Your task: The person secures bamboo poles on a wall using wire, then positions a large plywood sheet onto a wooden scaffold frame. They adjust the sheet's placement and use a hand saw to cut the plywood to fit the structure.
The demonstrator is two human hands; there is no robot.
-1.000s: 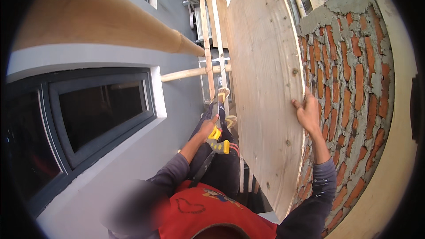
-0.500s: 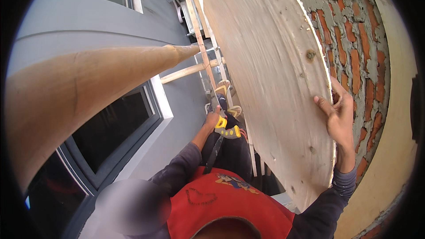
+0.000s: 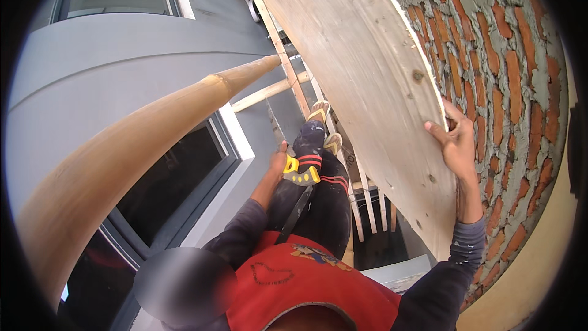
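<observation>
My left hand [image 3: 278,160] is closed around a handsaw [image 3: 301,176] with a yellow and grey handle. Its blade points away from me, alongside my forward leg, and is partly visible against the grey wall. On my right stands a large sheet of plywood [image 3: 373,79], tilted, with rough pale edges and dark knots. My right hand [image 3: 456,144] grips its right edge, thumb on the near face and fingers behind, partly hidden.
A thick bamboo pole [image 3: 153,119] slants across the left, before a grey wall with windows. A brick wall [image 3: 508,86] rises at the right. Thin wooden strips [image 3: 370,202] and a crossing bamboo [image 3: 263,95] lie around my sandalled feet. Below is a dark gap [image 3: 380,245].
The saw and my left hand have shifted slightly left, showing more blade beside my leg. The plywood and my right hand sit a little further left in view, exposing more brick wall.
</observation>
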